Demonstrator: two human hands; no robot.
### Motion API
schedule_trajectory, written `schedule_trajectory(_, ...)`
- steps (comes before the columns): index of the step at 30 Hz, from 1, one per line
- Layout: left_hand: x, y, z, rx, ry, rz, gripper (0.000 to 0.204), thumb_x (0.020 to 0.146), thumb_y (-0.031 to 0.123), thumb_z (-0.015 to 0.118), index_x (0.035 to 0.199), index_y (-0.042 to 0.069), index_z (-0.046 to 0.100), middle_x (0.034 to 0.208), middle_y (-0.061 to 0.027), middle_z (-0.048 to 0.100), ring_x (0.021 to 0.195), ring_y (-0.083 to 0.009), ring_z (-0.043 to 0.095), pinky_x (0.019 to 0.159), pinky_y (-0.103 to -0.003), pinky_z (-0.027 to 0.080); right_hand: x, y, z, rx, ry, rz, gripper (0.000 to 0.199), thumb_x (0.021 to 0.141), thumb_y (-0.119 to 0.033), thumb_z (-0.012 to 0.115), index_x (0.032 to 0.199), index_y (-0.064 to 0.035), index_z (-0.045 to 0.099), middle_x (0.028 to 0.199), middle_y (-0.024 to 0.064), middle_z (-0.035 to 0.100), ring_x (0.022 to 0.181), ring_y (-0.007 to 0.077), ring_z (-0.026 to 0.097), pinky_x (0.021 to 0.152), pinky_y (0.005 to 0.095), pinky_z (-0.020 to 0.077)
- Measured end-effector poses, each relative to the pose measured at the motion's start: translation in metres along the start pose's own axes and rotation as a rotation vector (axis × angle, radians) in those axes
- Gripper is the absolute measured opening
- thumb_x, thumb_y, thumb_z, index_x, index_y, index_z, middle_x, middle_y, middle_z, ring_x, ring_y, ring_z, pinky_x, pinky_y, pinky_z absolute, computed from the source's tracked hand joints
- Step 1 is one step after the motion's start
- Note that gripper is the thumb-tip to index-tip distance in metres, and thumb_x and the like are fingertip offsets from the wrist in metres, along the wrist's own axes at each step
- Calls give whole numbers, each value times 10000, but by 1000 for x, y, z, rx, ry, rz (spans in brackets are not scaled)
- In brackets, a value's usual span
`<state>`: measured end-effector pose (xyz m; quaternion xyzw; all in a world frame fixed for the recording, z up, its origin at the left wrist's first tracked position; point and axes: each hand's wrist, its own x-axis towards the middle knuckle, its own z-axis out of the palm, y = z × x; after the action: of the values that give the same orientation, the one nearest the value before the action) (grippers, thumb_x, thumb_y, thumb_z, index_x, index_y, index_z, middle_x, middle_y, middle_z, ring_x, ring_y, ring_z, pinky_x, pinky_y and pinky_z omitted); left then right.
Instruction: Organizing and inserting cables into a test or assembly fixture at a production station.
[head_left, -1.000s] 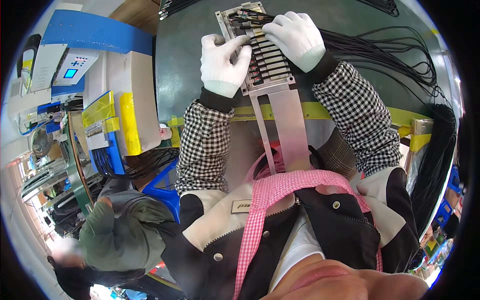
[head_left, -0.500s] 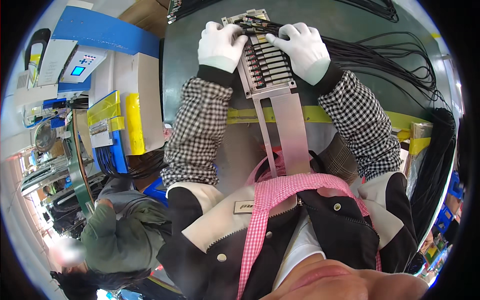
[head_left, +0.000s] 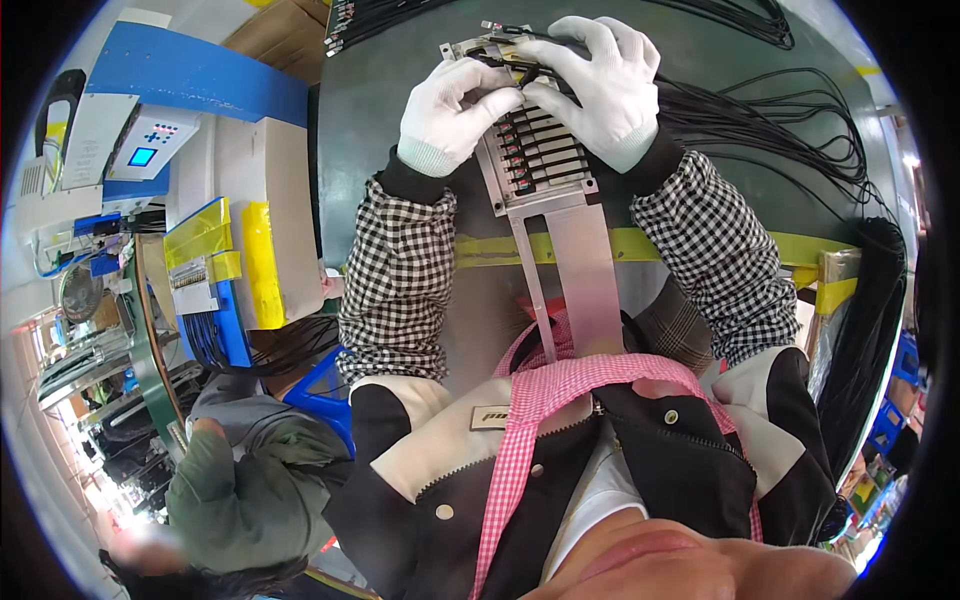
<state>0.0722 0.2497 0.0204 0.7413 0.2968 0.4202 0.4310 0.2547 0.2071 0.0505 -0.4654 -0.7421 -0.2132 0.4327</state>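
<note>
**Head view: seating black leads at the far end of the metal fixture**

Head view, looking down: I have the long grey metal fixture with its rows of black slotted clips (head_left: 540, 160) lying on the dark green worktable (head_left: 400, 120), its plain shank running back toward me at 6 o'clock. My white-gloved left hand (head_left: 448, 115) sits at the fixture's 10 o'clock corner, fingers curled and pinching down on its top edge. My white-gloved right hand (head_left: 598, 85) covers the 1 o'clock corner, fingers bent and pressing where the bundle of thin black wires (head_left: 760, 130) fans away toward 3 o'clock.

To do this well, I would brace the fixture with the left and feed one lead at a time with the right, keeping each wire flat in its own slot. Whether a wire is actually pinched between my fingertips I cannot tell; the gloves hide it.
</note>
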Motion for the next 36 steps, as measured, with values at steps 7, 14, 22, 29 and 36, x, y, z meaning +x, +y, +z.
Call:
schedule_trajectory(7,2,4,-4,271,-15,61,104,818,99,693,898,33,681,839,-37,622,750,-127,541,701,-225,429,-20,30,17,166,-387,-73,256,796,-262,672,1014,-128,659,943,-8,625,864,161,560,844,315,408)
schedule_trajectory(14,3,-3,-16,598,101,236,94,775,139,690,855,91,684,814,-37,604,758,-202,555,682,-282,448,-18,36,8,135,-386,111,173,805,-213,657,952,-124,669,838,-8,633,801,164,571,814,296,419)
schedule_trajectory(22,-8,-13,-14,592,26,-33,126,755,209,693,844,121,683,971,-55,583,802,-214,582,708,-313,484,-28,35,26,44,-370,-25,78,785,-176,657,841,-129,631,806,-14,601,764,185,542,781,295,419)
schedule_trajectory(29,-12,-12,-15,428,-4,-191,158,751,245,690,879,154,703,1022,-73,544,809,-218,583,711,-330,498,-27,39,34,57,-297,-185,78,776,-180,662,809,-130,611,810,-10,582,767,188,526,780,302,418)
schedule_trajectory(36,-11,0,-10,664,-91,-15,215,786,230,687,985,159,725,1015,-80,499,841,-202,546,716,-287,474,-32,34,28,105,-400,-36,119,798,-234,622,895,-167,640,882,-18,595,840,198,541,771,322,419)
